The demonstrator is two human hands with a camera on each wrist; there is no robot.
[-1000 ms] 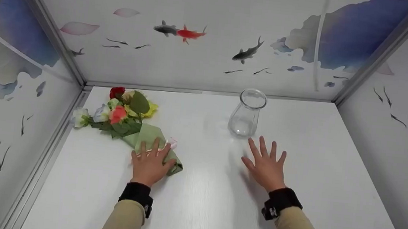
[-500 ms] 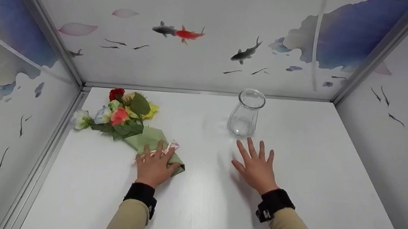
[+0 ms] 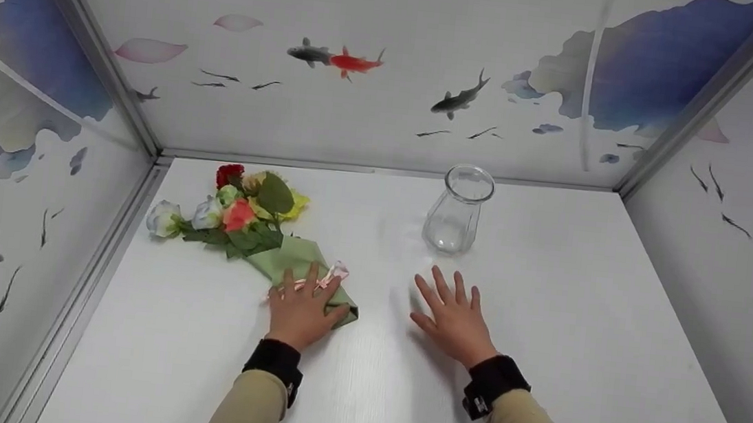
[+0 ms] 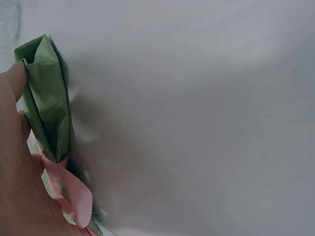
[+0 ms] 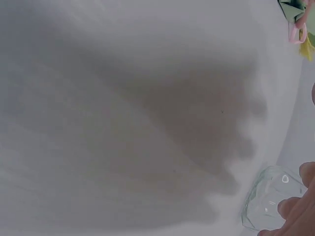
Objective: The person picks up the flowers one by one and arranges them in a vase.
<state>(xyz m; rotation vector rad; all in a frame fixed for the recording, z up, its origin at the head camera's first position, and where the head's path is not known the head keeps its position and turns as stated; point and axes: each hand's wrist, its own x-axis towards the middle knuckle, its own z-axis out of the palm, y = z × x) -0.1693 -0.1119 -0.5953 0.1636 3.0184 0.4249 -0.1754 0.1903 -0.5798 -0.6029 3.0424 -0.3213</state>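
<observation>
A bouquet point(image 3: 293, 255) lies on the white table, its flowers pointing to the far left. It is wrapped in green paper and tied with a pink ribbon point(image 4: 74, 189). My left hand point(image 3: 303, 311) rests on the wrapped stem end with its fingers spread. In the left wrist view, the thumb lies against the green wrapping point(image 4: 49, 93). My right hand point(image 3: 454, 323) hovers over the table, fingers spread, holding nothing. Beyond its fingertips stands a clear glass vase point(image 3: 452, 219), upright and apart from the hand; it also shows in the right wrist view.
The white table point(image 3: 579, 328) is bounded by printed panels at the back point(image 3: 538, 40) and both sides, joined by grey metal corner posts. The vase stands near the back panel. The flowers lie near the left panel.
The bouquet has slid a little to the right under my left hand. My right hand has moved left and slightly nearer to me. The vase has stayed in place.
</observation>
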